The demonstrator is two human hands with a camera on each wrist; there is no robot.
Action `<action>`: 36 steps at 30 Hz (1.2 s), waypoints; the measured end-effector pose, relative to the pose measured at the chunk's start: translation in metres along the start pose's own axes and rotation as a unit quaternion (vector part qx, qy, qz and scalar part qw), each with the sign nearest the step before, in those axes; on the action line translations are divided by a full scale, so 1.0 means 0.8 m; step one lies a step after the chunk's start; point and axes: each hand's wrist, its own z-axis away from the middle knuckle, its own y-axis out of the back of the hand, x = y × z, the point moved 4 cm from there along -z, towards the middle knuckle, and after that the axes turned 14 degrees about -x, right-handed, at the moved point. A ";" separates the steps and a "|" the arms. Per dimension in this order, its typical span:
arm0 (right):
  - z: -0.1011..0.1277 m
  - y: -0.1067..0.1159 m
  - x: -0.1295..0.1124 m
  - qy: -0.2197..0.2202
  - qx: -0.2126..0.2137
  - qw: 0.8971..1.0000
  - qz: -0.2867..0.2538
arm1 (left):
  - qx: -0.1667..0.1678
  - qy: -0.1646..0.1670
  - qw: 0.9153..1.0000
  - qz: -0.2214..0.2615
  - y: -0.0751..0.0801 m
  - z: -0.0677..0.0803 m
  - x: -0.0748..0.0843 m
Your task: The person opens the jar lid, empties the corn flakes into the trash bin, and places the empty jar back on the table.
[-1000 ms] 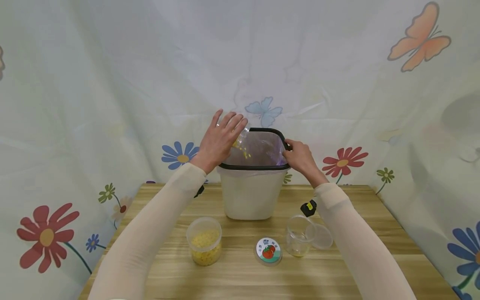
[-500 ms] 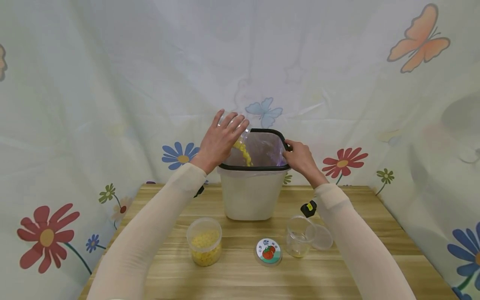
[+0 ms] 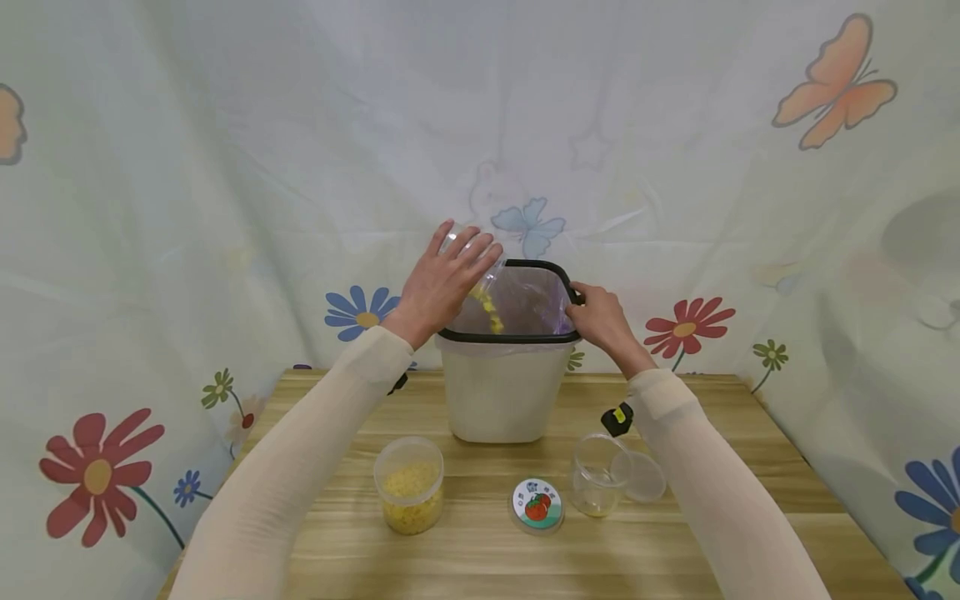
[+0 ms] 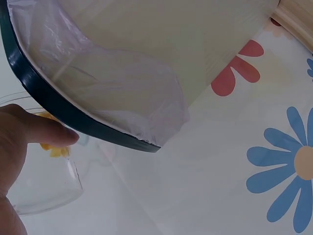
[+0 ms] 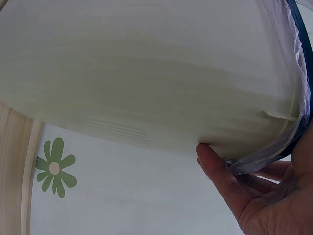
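Left hand (image 3: 442, 279) grips a clear jar (image 4: 41, 181), fingers curled round its body, tipping it mouth-down over the left rim of the white bin (image 3: 501, 392); yellow kernels (image 3: 487, 304) fall into the plastic liner (image 4: 122, 93). Right hand (image 3: 603, 321) clasps the bin's right rim, thumb under the edge and fingers over the black band (image 3: 558, 271). On the wooden table (image 3: 465, 558) stand a second jar of kernels (image 3: 408, 485), an empty jar (image 3: 596, 483) and a printed lid (image 3: 537, 503). Likely risk: the jar mouth sits close to the rim, so kernels may scatter outside; a loosened right grip may let the bin shift
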 end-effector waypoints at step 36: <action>-0.002 0.001 0.003 0.003 0.004 1.000 0.000 | -0.041 -0.049 0.996 -0.063 -0.005 0.000 0.012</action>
